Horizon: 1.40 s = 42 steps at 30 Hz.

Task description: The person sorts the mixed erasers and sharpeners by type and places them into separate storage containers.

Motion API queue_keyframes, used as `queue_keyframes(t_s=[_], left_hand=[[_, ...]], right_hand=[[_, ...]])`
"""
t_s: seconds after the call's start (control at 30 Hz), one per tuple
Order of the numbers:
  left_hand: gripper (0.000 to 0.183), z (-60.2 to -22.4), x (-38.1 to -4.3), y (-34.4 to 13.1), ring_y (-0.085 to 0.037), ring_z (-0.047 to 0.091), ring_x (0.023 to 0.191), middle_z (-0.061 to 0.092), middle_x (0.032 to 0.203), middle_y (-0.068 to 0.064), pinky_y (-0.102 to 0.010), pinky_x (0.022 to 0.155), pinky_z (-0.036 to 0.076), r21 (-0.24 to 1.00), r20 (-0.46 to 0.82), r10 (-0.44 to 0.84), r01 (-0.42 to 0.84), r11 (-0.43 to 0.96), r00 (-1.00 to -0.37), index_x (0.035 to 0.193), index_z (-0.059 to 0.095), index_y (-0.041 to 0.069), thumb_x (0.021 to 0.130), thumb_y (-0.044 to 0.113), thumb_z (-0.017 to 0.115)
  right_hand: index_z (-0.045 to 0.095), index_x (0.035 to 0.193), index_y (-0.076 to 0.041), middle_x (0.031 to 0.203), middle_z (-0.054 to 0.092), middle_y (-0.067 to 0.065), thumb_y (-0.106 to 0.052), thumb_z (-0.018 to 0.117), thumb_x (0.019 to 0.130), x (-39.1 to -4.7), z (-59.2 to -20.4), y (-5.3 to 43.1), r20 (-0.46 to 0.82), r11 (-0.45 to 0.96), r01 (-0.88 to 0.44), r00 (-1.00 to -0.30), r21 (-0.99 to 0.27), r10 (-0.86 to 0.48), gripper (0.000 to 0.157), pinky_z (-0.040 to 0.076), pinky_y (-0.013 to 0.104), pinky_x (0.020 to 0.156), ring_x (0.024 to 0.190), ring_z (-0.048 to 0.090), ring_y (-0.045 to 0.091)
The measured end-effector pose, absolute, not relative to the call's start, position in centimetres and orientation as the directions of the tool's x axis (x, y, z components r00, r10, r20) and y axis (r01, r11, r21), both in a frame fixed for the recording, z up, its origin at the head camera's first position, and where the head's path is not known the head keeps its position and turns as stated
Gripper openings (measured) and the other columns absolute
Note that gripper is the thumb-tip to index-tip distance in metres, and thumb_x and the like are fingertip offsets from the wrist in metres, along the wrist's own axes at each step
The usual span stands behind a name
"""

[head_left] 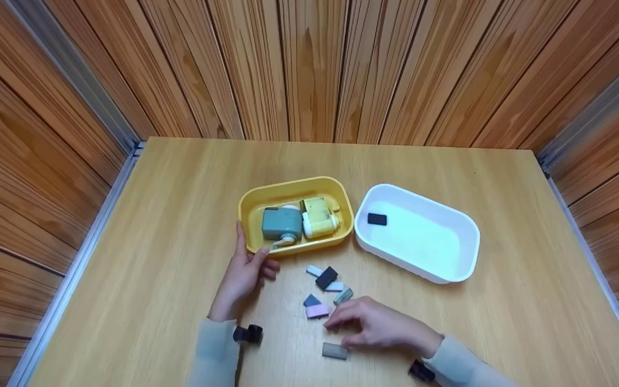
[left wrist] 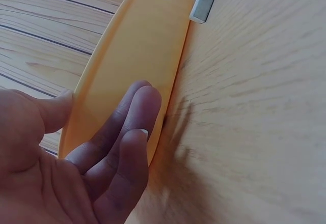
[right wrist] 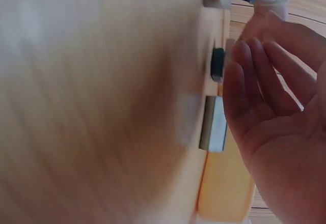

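Observation:
My left hand (head_left: 242,277) holds the near left corner of a yellow bin (head_left: 336,189); in the left wrist view its thumb is at the rim and its other fingers bend beside the outer wall. Inside the bin lie a teal crank pencil sharpener (head_left: 280,223) and a yellow one (head_left: 317,215). Over the table, my right hand (head_left: 376,322) has loosely bent fingers and holds nothing. Its fingertips are close to a pink block (head_left: 317,311), and a grey block (head_left: 335,351) lies just below its thumb.
A dark blue block (head_left: 312,300), a grey-green block (head_left: 343,295) and a black block (head_left: 326,278) over whitish pieces (head_left: 335,287) lie on the table. Right of the yellow bin stands a white bin (head_left: 427,242) with a black block (head_left: 377,219) inside. Wood-patterned walls (head_left: 309,70) surround the table.

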<state>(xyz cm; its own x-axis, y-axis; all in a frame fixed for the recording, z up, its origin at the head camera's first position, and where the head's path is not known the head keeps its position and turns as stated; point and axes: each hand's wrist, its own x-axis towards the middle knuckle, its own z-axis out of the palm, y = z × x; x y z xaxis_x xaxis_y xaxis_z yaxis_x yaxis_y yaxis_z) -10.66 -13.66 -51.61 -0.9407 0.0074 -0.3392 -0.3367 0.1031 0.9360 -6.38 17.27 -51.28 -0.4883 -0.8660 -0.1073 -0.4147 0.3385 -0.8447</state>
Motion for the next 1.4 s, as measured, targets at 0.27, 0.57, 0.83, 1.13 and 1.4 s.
queue_keyframes(t_s=[0.27,0.57,0.83,1.13,1.4], left_hand=[[0.084,-51.7,-10.7,-13.9,-0.034,0.07,0.08,0.072,0.092,-0.016,-0.036,0.065,0.053,0.933,-0.347,0.012,-0.345,0.1,-0.938,0.153,-0.018,0.047,0.106,0.026,0.049],[0.084,-51.7,-10.6,-13.9,-0.033,0.07,0.079,0.073,0.091,-0.015,-0.036,0.065,0.054,0.938,-0.335,0.012,-0.332,0.099,-0.942,0.154,-0.018,0.046,0.106,0.025,0.049],[0.084,-51.8,-10.6,-13.9,-0.034,0.07,0.078,0.072,0.092,-0.016,-0.036,0.062,0.052,0.94,-0.331,0.012,-0.329,0.093,-0.943,0.154,-0.017,0.045,0.106,0.024,0.049],[0.084,-51.7,-10.6,-13.8,-0.033,0.07,0.08,0.072,0.092,-0.015,-0.036,0.064,0.054,0.931,-0.356,0.012,-0.353,0.092,-0.935,0.153,-0.017,0.047,0.106,0.025,0.049],[0.084,-51.7,-10.6,-13.8,-0.034,0.07,0.079,0.072,0.092,-0.016,-0.037,0.064,0.054,0.933,-0.351,0.011,-0.349,0.083,-0.936,0.153,-0.017,0.048,0.106,0.026,0.049]], right_hand=[[0.067,0.131,-0.018,0.124,0.064,-0.013,-0.015,0.075,0.089,-6.1,-51.7,17.3,-0.15,0.346,-0.446,-0.417,-0.825,-0.896,0.043,0.045,0.034,0.101,0.117,0.057,0.006],[0.064,0.134,-0.022,0.126,0.063,-0.013,-0.014,0.074,0.089,-5.9,-51.8,17.3,-0.171,0.353,-0.499,-0.374,-0.791,-0.911,0.047,0.044,0.034,0.099,0.116,0.057,0.004],[0.068,0.129,-0.022,0.115,0.062,-0.013,-0.011,0.077,0.087,-5.5,-52.0,17.1,-0.195,0.384,-0.525,-0.38,-0.76,-0.904,0.045,0.046,0.025,0.089,0.1,0.054,0.0],[0.067,0.13,-0.023,0.113,0.061,-0.013,-0.025,0.079,0.086,-5.3,-51.8,16.8,-0.211,0.4,-0.532,-0.381,-0.746,-0.9,0.046,0.047,0.026,0.09,0.098,0.055,0.0],[0.071,0.124,-0.024,0.106,0.06,-0.013,-0.02,0.078,0.087,-5.0,-51.8,16.5,-0.194,0.415,-0.555,-0.413,-0.721,-0.89,0.038,0.047,0.023,0.085,0.092,0.054,0.0]])
